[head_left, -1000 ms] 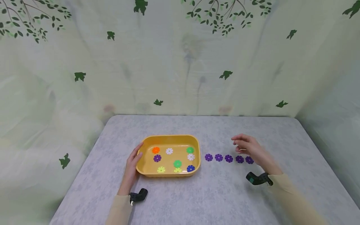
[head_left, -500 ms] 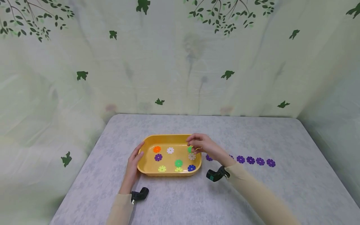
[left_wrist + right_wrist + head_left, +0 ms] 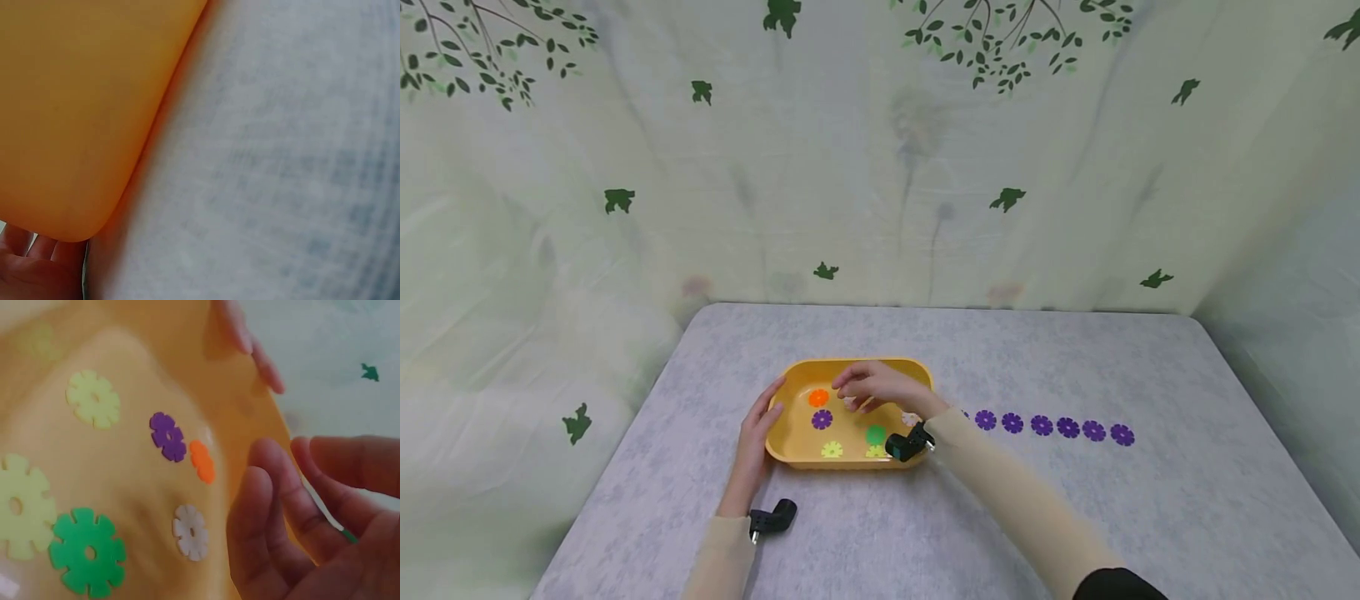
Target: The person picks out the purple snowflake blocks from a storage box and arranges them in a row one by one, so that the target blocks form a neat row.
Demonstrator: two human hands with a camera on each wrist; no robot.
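Observation:
My left hand (image 3: 751, 442) grips the left side of a yellow tray (image 3: 842, 464), its thumb over the rim. Above the inside of the tray hovers my right hand (image 3: 883, 387), fingers loosely bent and nothing between them. Flower-shaped plastic discs lie in the tray: an orange disc (image 3: 818, 397), a purple disc (image 3: 822, 419), a green disc (image 3: 876, 435) and a yellow disc (image 3: 832, 450) among them. In the right wrist view a white disc (image 3: 189, 532) lies close to my right fingertips. The right hand and wrist camera hide some discs in the head view.
A row of several purple flower discs (image 3: 1041, 425) runs along the table (image 3: 1150, 517) to the right of the tray, its left end partly behind my right sleeve. Behind the table hangs a leaf-patterned cloth (image 3: 880, 167).
My right hand has moved left from above the row of purple discs to over the tray, uncovering the row's right end. The left hand stays at the tray.

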